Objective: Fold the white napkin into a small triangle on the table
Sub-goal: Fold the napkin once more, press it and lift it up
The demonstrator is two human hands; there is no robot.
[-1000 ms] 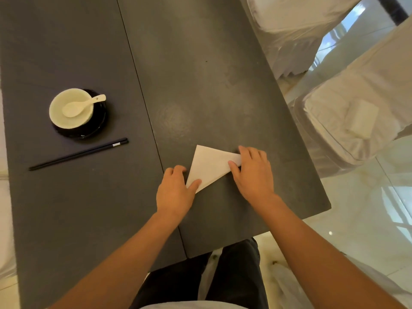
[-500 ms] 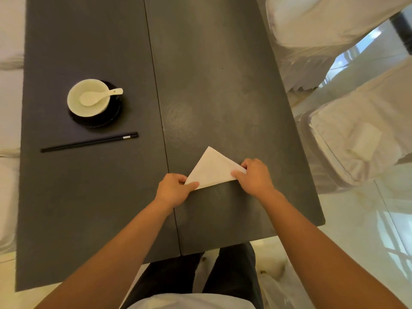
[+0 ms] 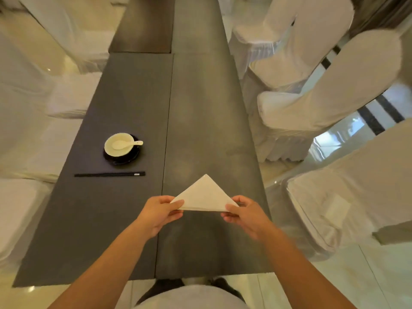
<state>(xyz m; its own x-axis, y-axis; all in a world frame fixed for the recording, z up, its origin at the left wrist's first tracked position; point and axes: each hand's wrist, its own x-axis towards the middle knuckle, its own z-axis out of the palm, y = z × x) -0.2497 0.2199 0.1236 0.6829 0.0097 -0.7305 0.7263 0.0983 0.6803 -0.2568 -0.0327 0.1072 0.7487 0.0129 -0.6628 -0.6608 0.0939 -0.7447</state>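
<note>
Left of centre, a cream bowl (image 3: 116, 150) sits on a black saucer (image 3: 131, 156). A white spoon (image 3: 124, 144) lies in the bowl, its handle pointing right over the rim.

Just nearer me than the saucer and not touching it, black chopsticks (image 3: 109, 174) lie flat and crosswise, with a pale band near the right end.

I count three chairs in white covers on the right: far chair (image 3: 278, 30), middle chair (image 3: 312, 103), near chair (image 3: 356, 197). The near one has a square patch on its seat.

There are more white-covered seats (image 3: 33, 130) on the left. They are blurred, so I can't count them.

The floor (image 3: 367, 275) is pale and glossy. It has dark stripes (image 3: 370, 121) at the far right.
</note>
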